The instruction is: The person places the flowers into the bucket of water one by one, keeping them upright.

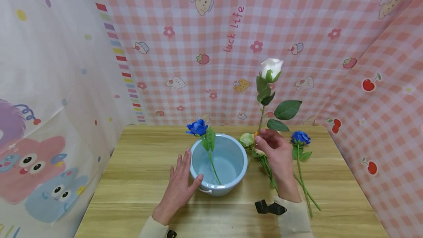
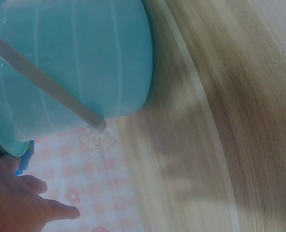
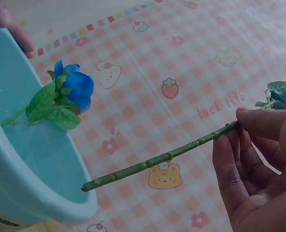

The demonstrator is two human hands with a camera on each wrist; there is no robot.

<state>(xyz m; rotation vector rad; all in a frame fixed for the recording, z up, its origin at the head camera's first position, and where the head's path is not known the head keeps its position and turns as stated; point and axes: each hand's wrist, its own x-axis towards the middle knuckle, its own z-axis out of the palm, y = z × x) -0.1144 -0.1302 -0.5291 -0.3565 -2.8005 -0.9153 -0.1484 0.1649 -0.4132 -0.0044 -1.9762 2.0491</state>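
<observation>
A light blue bucket (image 1: 245, 161) stands on the table, with one blue rose (image 1: 197, 127) leaning in it, its bloom over the far left rim. My left hand (image 1: 178, 179) rests against the bucket's left side, fingers straight and thumb by the near rim. To the right of the bucket, my right hand (image 1: 279, 153) pinches the green stem (image 3: 157, 158) of a white rose (image 1: 271, 69) between thumb and fingers. The bloom points up and away. In the right wrist view, the stem's cut end overlaps the bucket's rim.
Right of the bucket, a pale green rose (image 1: 247, 139) and other stems lie partly hidden behind my right hand. Another blue rose (image 1: 300, 138) lies farther right, its long stem running toward me. A grey handle (image 2: 51, 87) hangs on the bucket's side. Checked cloth (image 1: 185, 65) hangs behind the table.
</observation>
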